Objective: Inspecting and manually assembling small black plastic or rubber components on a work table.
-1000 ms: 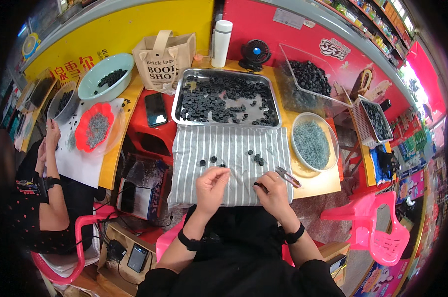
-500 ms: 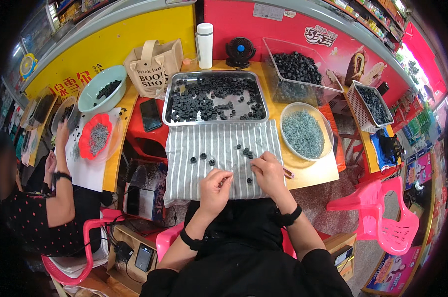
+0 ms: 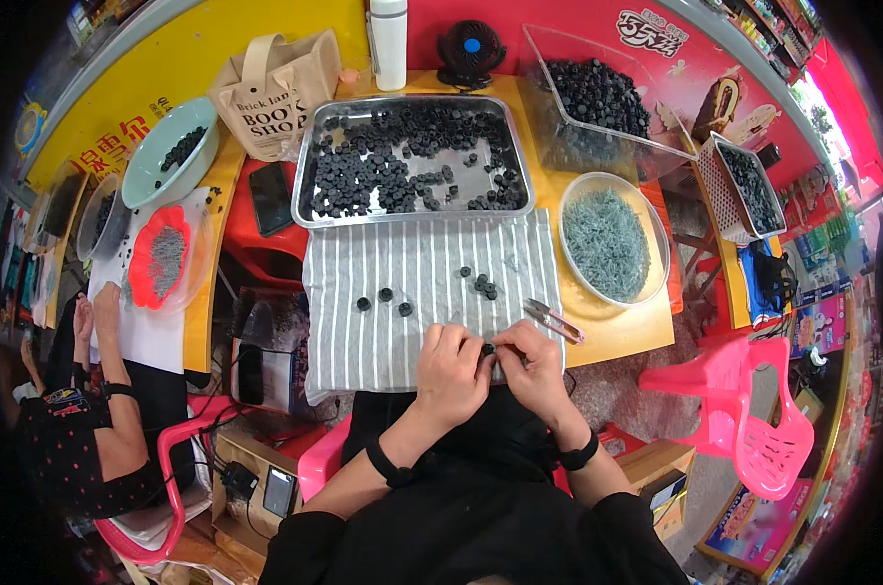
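My left hand (image 3: 451, 375) and my right hand (image 3: 532, 372) meet over the near part of a grey-and-white striped cloth (image 3: 344, 356). A small black round part (image 3: 487, 349) shows between their fingertips. The left thumb and fingers close at its side. The right thumb and forefinger are pinched beside it; what they grip is hidden. Just past the right hand lie small snips (image 3: 556, 322) with a pinkish handle. Several more black round parts (image 3: 385, 294) sit on the cloth beyond my hands, some in a little cluster (image 3: 485, 286).
Beyond the cloth stands a metal tray (image 3: 300, 210) of black parts. A bowl (image 3: 665, 255) of clear thin pieces and a clear bin (image 3: 671, 146) are at right. A phone (image 3: 271, 198) lies left, near another person's hand (image 3: 105, 307). A pink chair (image 3: 778, 429) stands right.
My hands have come together at the fingertips, with the black part between them. The snips show more fully now. The view has shifted, and the other person's hand has left the clear bowl.
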The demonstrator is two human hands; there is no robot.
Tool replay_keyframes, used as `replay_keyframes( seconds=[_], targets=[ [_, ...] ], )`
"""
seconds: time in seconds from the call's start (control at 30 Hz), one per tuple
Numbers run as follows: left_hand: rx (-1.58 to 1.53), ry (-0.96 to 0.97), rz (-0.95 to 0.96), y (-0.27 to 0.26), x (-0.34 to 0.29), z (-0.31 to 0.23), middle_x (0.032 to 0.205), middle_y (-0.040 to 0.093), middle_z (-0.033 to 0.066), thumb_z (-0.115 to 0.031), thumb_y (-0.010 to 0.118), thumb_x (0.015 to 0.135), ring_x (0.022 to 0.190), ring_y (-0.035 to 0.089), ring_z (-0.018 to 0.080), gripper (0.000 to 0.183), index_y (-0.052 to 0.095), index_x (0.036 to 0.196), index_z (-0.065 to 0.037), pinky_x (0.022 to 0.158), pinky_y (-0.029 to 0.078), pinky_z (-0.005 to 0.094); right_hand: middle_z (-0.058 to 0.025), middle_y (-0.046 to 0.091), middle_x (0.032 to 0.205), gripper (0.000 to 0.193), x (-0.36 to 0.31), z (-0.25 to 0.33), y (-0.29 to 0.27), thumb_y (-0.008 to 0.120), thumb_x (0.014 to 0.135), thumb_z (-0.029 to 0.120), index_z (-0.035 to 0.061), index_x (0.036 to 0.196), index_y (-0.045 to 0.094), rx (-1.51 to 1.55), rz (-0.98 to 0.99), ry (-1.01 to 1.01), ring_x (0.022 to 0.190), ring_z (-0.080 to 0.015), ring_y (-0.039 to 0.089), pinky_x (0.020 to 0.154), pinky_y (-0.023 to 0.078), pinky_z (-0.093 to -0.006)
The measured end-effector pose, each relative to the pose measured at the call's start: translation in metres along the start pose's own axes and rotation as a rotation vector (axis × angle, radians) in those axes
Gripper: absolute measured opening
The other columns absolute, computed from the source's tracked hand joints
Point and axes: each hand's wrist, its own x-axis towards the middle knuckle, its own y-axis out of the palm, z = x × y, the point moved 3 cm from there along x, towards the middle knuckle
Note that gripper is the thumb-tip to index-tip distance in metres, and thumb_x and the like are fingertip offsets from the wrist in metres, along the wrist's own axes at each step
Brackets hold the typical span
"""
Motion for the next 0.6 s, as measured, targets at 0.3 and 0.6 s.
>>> replay_keyframes(
  seconds=[0.3, 0.6],
  targets=[
    [-0.005, 0.016, -0.027, 0.001, 0.000, 0.002, 0.087, 0.053, 0.0108, -0.005, 0.071, 0.071, 0.082, 0.049, 0.0301, 0.016, 0.061, 0.083, -0.002, 0.070, 0.043, 0.0390, -0.0132, 0.056, 0.073, 0.016, 0.007, 0.009, 0.008, 0.059, 0.069, -0.007, 0.0012, 0.082, 0.057, -0.251, -0.023, -0.202, 0.066, -0.0312, 0.058, 0.057, 0.046, -0.0389],
    [-0.118, 0.024, -0.019, 0.000, -0.003, 0.009, 0.087, 0.055, 0.0109, -0.007, 0.069, 0.067, 0.080, 0.049, 0.0310, 0.021, 0.064, 0.087, -0.002, 0.069, 0.041, 0.0399, -0.0117, 0.053, 0.074, 0.025, 0.001, 0.027, 0.021, 0.061, 0.067, 0.006, 0.0005, 0.092, 0.058, -0.662, 0.212, -0.438, 0.067, -0.0298, 0.055, 0.059, 0.046, -0.0389]
  ],
)
